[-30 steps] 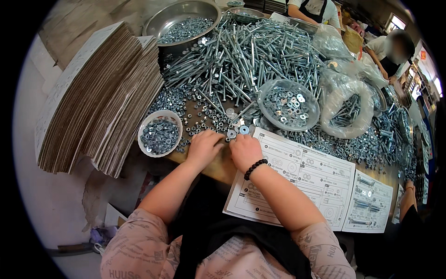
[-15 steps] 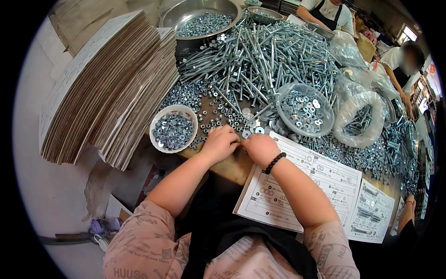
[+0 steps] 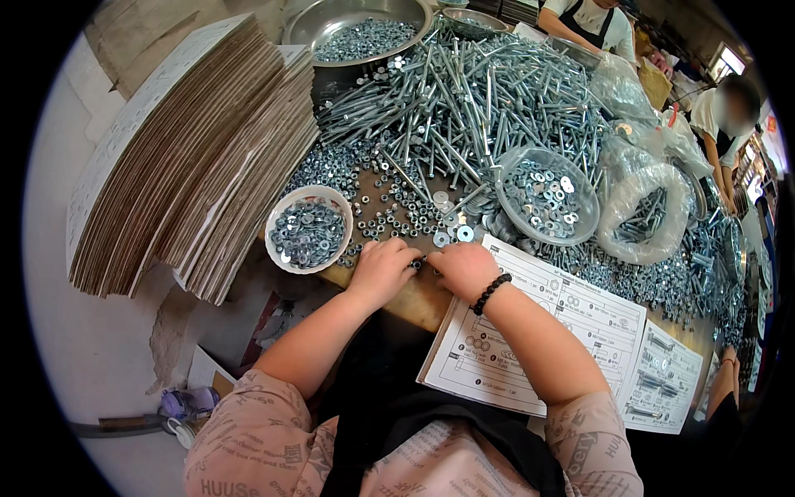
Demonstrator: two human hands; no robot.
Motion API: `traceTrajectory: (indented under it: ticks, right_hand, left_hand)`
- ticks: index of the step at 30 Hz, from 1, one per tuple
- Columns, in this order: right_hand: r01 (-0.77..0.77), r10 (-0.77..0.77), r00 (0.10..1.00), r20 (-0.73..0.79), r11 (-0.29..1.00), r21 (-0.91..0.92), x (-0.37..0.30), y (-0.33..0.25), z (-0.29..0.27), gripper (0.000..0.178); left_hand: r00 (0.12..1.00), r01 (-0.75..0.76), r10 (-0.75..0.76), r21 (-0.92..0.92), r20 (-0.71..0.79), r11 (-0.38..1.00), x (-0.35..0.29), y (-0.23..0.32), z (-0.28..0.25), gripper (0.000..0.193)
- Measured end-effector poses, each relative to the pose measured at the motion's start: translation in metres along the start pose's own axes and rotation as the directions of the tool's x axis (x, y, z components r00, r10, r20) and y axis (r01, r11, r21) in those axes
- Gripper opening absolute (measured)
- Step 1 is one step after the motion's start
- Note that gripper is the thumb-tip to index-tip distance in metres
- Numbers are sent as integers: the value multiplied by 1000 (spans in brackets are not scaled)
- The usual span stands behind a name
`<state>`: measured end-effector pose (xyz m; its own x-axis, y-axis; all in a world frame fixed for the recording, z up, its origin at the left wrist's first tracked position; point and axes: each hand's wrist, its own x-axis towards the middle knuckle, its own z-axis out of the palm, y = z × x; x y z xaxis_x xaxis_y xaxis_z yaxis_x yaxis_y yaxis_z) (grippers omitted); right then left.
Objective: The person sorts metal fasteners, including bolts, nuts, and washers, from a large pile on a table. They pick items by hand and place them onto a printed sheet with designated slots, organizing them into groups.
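My left hand [image 3: 381, 272] is closed at the front edge of the table, with a small dark-holed hex nut [image 3: 416, 264] pinched at its fingertips. Just to its right, my right hand [image 3: 466, 269] is curled with its fingertips pressed together; what they hold is hidden. A narrow gap separates the two hands. Loose nuts [image 3: 387, 217] lie scattered beyond them, and large flat washers [image 3: 464, 234] sit just past the right hand. Left of my left hand stands a white bowl [image 3: 274, 217] of small washers.
Long bolts [image 3: 464, 108] form a big heap at the back. A clear plastic tub [image 3: 593, 217] holds washers beside a plastic bag [image 3: 609, 240] of bolts. Printed parts sheets [image 3: 530, 389] lie under my right forearm. Stacked cardboard [image 3: 190, 157] stands left; a steel basin [image 3: 298, 37] is behind. Two people work at the right.
My left hand has drawn slightly left and toward me, widening the gap between the hands. A nut now shows at its fingertips. The right hand has barely shifted.
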<state>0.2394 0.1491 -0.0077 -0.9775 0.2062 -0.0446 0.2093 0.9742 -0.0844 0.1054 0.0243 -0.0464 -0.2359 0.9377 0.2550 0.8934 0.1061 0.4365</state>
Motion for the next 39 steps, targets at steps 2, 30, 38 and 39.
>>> traceTrajectory:
  ticks: [2,30,38,39]
  right_hand:
    - [-10,10,1000,22,1000,-4,-1,1,-3,11]
    - [-449,515,848,-121,822,350,-221,78,-14,15]
    - [-487,554,827,-91,789,374,-225,66,-6,14]
    - [-492,560,825,-74,776,394,-223,65,-7,15]
  left_hand:
    - [1000,-10,11,28,-18,1000,0,4,-1,25]
    - [996,-23,33,115,-81,993,5,12,8,19]
    - [958,-282,287,-137,18,950,37,82,15,17]
    - [941,-330,335,-83,43,940,37,90,16,17]
